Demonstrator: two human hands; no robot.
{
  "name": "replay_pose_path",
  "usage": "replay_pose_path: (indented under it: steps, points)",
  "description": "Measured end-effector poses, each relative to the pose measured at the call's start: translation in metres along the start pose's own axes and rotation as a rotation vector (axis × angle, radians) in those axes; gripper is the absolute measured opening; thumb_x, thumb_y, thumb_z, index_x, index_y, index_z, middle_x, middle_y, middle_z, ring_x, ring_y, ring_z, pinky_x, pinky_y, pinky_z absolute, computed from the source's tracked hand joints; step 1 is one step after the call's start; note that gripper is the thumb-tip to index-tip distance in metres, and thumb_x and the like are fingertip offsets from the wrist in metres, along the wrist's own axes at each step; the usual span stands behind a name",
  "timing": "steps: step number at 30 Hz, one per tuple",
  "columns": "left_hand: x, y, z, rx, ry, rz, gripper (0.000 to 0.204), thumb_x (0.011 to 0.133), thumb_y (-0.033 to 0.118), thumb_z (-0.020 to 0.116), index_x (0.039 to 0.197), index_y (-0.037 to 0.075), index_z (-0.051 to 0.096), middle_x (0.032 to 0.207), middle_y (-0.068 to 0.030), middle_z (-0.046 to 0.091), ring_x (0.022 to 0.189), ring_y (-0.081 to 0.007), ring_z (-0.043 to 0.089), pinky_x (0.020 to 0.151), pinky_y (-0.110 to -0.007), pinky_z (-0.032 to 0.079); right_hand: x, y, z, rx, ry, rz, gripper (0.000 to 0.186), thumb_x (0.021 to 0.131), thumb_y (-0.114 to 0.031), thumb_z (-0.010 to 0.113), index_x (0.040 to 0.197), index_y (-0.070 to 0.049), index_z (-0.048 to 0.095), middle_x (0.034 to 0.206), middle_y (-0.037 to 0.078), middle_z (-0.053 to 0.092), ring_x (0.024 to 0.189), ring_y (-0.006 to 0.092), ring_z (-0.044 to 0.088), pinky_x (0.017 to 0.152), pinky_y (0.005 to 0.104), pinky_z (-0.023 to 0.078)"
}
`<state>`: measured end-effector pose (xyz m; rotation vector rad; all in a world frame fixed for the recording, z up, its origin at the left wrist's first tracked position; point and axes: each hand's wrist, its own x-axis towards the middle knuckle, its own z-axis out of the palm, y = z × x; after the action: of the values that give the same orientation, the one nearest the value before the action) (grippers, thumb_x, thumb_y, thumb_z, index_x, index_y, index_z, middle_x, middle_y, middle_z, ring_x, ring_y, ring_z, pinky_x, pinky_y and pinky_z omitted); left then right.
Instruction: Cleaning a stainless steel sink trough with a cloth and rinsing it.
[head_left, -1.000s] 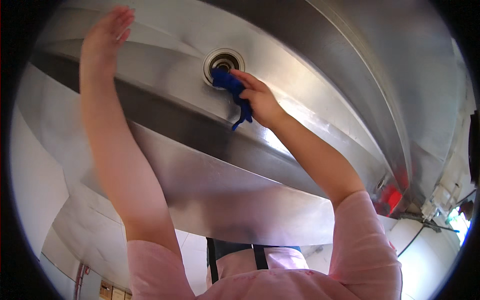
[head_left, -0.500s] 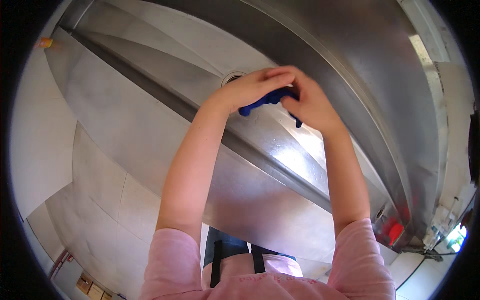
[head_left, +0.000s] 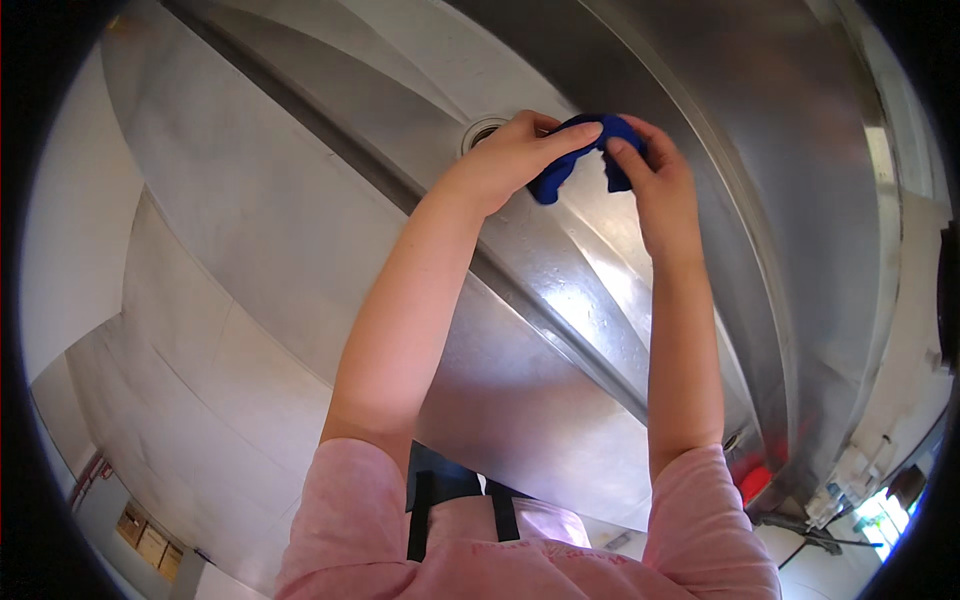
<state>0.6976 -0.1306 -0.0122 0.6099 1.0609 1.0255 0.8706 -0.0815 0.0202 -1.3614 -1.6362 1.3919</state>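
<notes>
A dark blue cloth (head_left: 603, 128) arches between my two hands above a stainless steel sink, its ends hanging down. My left hand (head_left: 513, 155) is closed on the cloth's left part, with the thumb lying along its top. On the other side my right hand (head_left: 660, 175) pinches the right part, thumb in front and fingers behind. Below and beside my left hand lies the round sink drain (head_left: 483, 134), partly covered by that hand. Wet, shiny patches show on the steel under the cloth.
The sink's near ledge (head_left: 520, 370) runs diagonally between my forearms and body. A tall steel back wall (head_left: 780, 190) rises beyond my right hand. A red object (head_left: 755, 485) sits at the lower right, near dark pipes or fittings. Pale panels (head_left: 190, 350) stand at the left.
Both hands have moved a little farther away and to the right with the cloth. They were overlapping and bunched round it; now they are apart, and more of the cloth shows.
</notes>
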Motion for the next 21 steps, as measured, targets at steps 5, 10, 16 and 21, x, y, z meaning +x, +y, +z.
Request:
replay_pose_path:
  steps: [5, 10, 16, 21]
  points:
    - [0.003, 0.004, 0.012, -0.082, 0.004, -0.173, 0.052, 0.089, 0.049, 0.056, 0.108, 0.002, 0.059, 0.090, -0.0071, 0.063, 0.081, -0.0137, 0.061, 0.068, -0.025, 0.048, 0.005, 0.010, 0.015, -0.073, 0.136, -0.091, 0.035, 0.085, -0.012, 0.065, 0.115, 0.000, 0.051, 0.099, 0.012, 0.063, 0.085, 0.0155, 0.061, 0.075, 0.0273, 0.049]
    - [0.005, -0.002, 0.005, -0.607, 0.220, -0.030, 0.037, 0.090, 0.041, 0.058, 0.102, 0.006, 0.057, 0.093, -0.0064, 0.061, 0.086, -0.0145, 0.058, 0.073, -0.028, 0.048, -0.017, 0.015, 0.063, -0.382, 0.175, -0.293, 0.026, 0.082, -0.003, 0.061, 0.105, 0.003, 0.053, 0.105, 0.021, 0.059, 0.090, 0.0297, 0.059, 0.079, 0.0380, 0.047]
    - [0.006, -0.004, -0.004, -0.413, 0.110, 0.047, 0.028, 0.079, 0.023, 0.074, 0.094, 0.005, 0.059, 0.086, -0.0052, 0.061, 0.075, -0.0143, 0.058, 0.063, -0.027, 0.047, -0.021, 0.016, 0.045, -0.374, -0.028, -0.415, 0.029, 0.082, 0.002, 0.052, 0.110, 0.001, 0.056, 0.112, 0.018, 0.059, 0.100, 0.0291, 0.059, 0.089, 0.0359, 0.045]
    - [0.009, 0.000, -0.002, -0.580, 0.032, -0.113, 0.021, 0.083, 0.021, 0.069, 0.095, 0.007, 0.058, 0.081, -0.0060, 0.060, 0.061, -0.0093, 0.053, 0.046, -0.021, 0.038, 0.006, 0.003, 0.011, 0.189, 0.051, -0.202, 0.043, 0.092, -0.014, 0.053, 0.133, -0.003, 0.046, 0.137, 0.010, 0.045, 0.124, 0.0238, 0.044, 0.102, 0.0372, 0.037]
